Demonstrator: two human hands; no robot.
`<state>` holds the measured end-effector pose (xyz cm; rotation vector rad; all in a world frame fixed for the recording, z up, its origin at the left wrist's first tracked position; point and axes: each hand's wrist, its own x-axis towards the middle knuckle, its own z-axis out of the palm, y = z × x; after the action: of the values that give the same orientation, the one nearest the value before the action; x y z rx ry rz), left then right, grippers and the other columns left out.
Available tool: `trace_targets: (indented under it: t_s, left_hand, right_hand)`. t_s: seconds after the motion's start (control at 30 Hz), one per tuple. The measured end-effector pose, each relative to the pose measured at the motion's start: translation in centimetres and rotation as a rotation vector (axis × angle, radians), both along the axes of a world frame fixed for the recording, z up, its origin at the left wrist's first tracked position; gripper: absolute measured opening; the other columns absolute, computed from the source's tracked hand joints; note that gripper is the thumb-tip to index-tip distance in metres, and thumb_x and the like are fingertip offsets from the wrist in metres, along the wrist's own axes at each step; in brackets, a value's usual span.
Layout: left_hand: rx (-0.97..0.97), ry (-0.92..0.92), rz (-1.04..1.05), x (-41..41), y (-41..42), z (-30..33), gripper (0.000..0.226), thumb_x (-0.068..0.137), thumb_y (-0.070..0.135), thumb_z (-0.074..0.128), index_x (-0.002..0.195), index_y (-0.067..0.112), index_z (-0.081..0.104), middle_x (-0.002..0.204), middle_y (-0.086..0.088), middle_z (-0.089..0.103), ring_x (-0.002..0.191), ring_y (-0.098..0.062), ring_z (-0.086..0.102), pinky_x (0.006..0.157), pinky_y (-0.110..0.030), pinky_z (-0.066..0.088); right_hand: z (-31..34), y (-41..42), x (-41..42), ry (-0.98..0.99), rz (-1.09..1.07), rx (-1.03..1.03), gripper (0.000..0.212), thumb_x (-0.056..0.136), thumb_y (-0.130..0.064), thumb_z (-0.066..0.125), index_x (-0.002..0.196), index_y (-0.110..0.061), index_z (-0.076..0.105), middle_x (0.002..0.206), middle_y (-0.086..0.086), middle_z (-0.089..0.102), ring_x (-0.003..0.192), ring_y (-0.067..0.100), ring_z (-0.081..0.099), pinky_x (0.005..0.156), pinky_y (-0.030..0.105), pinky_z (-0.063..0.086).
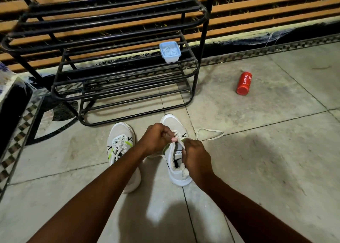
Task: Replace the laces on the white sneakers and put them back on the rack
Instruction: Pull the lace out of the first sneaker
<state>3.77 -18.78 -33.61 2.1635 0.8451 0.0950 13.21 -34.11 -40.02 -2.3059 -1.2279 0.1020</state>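
Observation:
Two white sneakers stand on the floor in front of the black metal shoe rack (pixel 117 73). The left sneaker (pixel 120 145) is fully laced. Over the right sneaker (pixel 176 169) my left hand (pixel 156 139) pinches a white lace near the upper eyelets. My right hand (pixel 195 154) grips the lace at the tongue, beside the shoe's opening. A loose length of white lace (pixel 209 133) trails on the tiles to the right of that shoe. A pale blue plastic box (pixel 169 52) holding white laces sits on the rack's middle shelf.
A red can (pixel 244 83) lies on its side on the floor right of the rack. Behind the rack runs a wall of orange and black slats. A dark block (pixel 12 110) stands at the left edge. Grey tiles stretch to the right.

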Motion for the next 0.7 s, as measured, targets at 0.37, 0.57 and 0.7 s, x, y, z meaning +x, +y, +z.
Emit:
trace_targets:
  t_s: [0.37, 0.57, 0.7]
  left_hand:
    - [0.578, 0.017, 0.463, 2.0, 2.1, 2.0, 0.012, 0.098, 0.006, 0.056, 0.107, 0.014, 0.060, 0.108, -0.003, 0.064, 0.102, -0.024, 0.061, 0.091, -0.047, 0.050]
    - [0.475, 0.019, 0.275, -0.4, 2.4, -0.8, 0.035, 0.084, 0.001, 0.072, 0.108, 0.024, 0.061, 0.117, -0.001, 0.067, 0.109, -0.028, 0.064, 0.092, -0.046, 0.050]
    - [0.414, 0.099, -0.242, 0.0, 1.1, -0.6, 0.032, 0.099, 0.028, 0.065, 0.130, 0.033, 0.065, 0.138, 0.014, 0.061, 0.134, -0.012, 0.047, 0.098, -0.041, 0.028]
  right_hand:
    - [0.4, -0.1, 0.0, 0.082, 0.039, -0.057, 0.017, 0.091, -0.008, 0.060, 0.107, -0.007, 0.065, 0.108, 0.012, 0.064, 0.109, 0.033, 0.058, 0.073, 0.041, 0.052]
    - [0.7, -0.2, -0.1, 0.111, 0.015, -0.084, 0.022, 0.095, -0.013, 0.056, 0.115, -0.010, 0.064, 0.120, 0.009, 0.061, 0.119, 0.028, 0.053, 0.082, 0.039, 0.050]
    - [0.5, -0.2, -0.3, 0.102, 0.004, -0.035, 0.018, 0.093, -0.014, 0.061, 0.111, -0.010, 0.066, 0.114, 0.010, 0.065, 0.113, 0.031, 0.058, 0.076, 0.039, 0.052]
